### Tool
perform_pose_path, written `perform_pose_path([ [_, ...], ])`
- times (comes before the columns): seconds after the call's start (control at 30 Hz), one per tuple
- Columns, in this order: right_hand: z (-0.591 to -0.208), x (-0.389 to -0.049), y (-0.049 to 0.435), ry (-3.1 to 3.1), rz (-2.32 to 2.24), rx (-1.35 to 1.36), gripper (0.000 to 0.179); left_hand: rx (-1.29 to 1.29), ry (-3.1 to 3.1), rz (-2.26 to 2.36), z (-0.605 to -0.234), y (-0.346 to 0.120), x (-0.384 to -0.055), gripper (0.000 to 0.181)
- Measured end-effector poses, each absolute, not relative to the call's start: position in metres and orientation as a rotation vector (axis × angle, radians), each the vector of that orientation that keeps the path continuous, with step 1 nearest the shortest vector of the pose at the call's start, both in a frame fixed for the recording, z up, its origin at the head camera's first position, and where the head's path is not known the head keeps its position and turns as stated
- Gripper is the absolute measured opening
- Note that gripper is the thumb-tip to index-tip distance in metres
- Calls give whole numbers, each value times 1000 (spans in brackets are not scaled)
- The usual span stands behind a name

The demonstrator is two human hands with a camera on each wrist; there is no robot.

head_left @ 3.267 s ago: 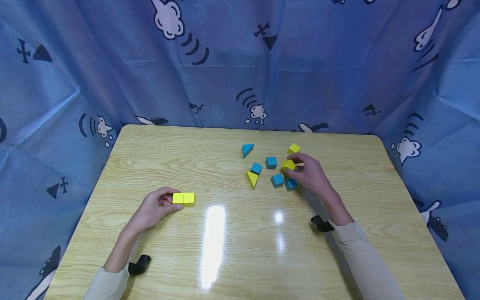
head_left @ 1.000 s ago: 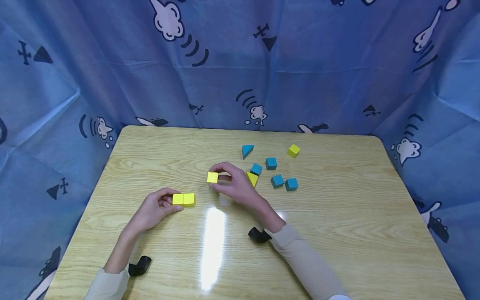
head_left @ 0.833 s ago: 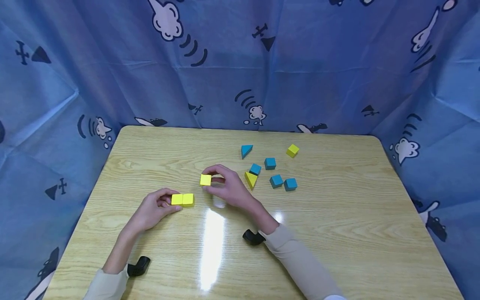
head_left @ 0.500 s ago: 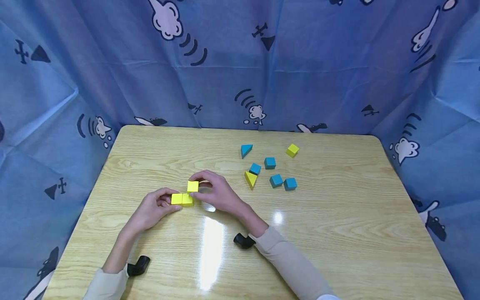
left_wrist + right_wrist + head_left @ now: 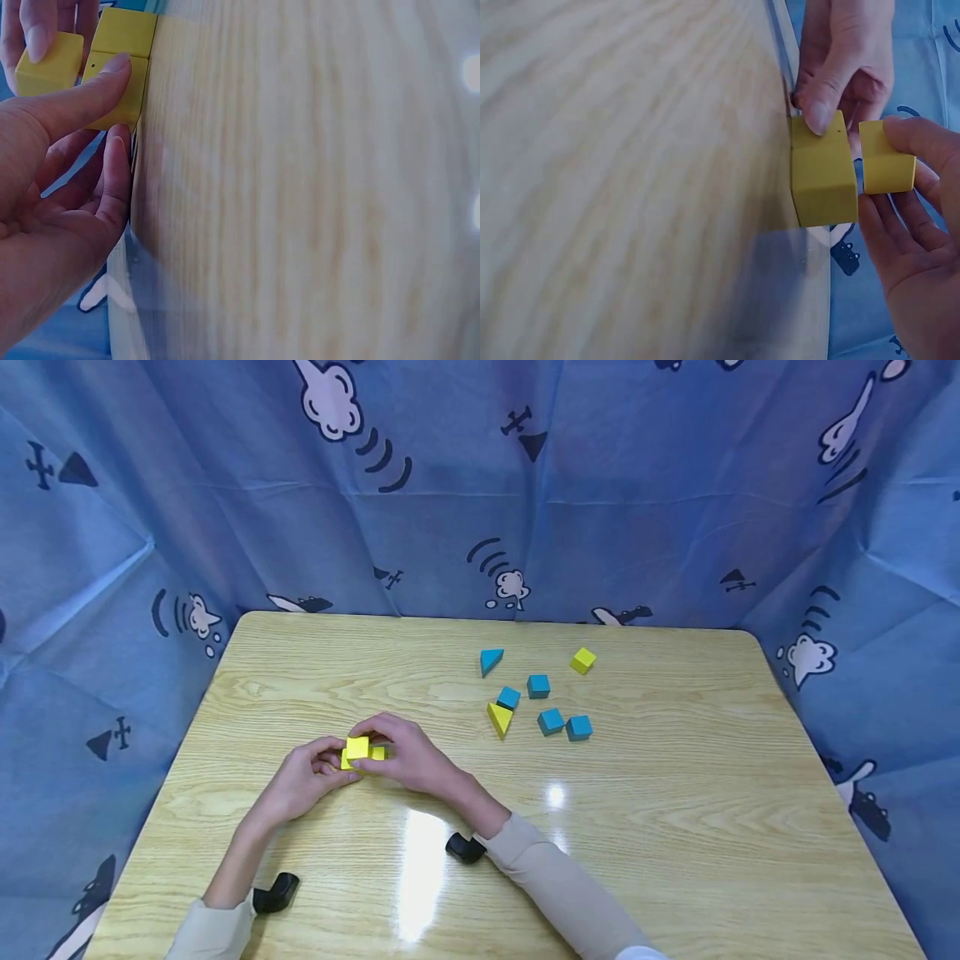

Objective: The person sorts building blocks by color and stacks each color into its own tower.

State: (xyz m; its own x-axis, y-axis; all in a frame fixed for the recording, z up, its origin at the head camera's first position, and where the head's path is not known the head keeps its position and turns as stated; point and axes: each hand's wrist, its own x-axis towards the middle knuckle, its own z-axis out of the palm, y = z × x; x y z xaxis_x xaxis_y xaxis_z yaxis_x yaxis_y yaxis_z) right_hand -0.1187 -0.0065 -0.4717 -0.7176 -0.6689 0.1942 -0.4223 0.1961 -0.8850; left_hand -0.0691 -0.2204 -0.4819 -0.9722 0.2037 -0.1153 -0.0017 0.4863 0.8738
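Observation:
Two yellow cubes sit side by side on the table (image 5: 675, 777). My left hand (image 5: 300, 781) pinches the left cube (image 5: 139, 82) between thumb and fingers. Its neighbour, the right cube (image 5: 823, 187), is partly covered by my right hand in the head view. A third yellow cube (image 5: 357, 748) is pinched in my right hand (image 5: 405, 756), between thumb and fingertips. In the right wrist view a narrow gap separates this held cube (image 5: 887, 169) from the pair below it. It hangs over the left cube, near my left fingertips.
To the right lie several blue cubes (image 5: 551, 722), a yellow triangular block (image 5: 500, 720), a blue triangular block (image 5: 491, 662) and a lone yellow cube (image 5: 583, 661). A patterned blue curtain (image 5: 450, 493) hangs behind the table's back edge.
My right hand took a yellow cube from the loose group and carried it left, to above the pair. My left hand stays on the left cube.

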Motion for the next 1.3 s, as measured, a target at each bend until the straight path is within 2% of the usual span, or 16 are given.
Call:
perform_pose_path([
  [0.43,-477,-115,-16,2325,-1451,-1106,35,220,2514,1510,-480,-221,-68,32],
  [0.67,-477,-115,-15,2311,-1450,-1099,37,242,2482,1541,-478,-226,-67,49],
  [0.93,-478,-116,-16,2321,-1454,-1107,38,274,2496,1522,-477,-229,-70,37],
  [1.3,-477,-117,-16,2350,-1400,-1129,39,301,2547,1485,-478,-227,-71,38],
])
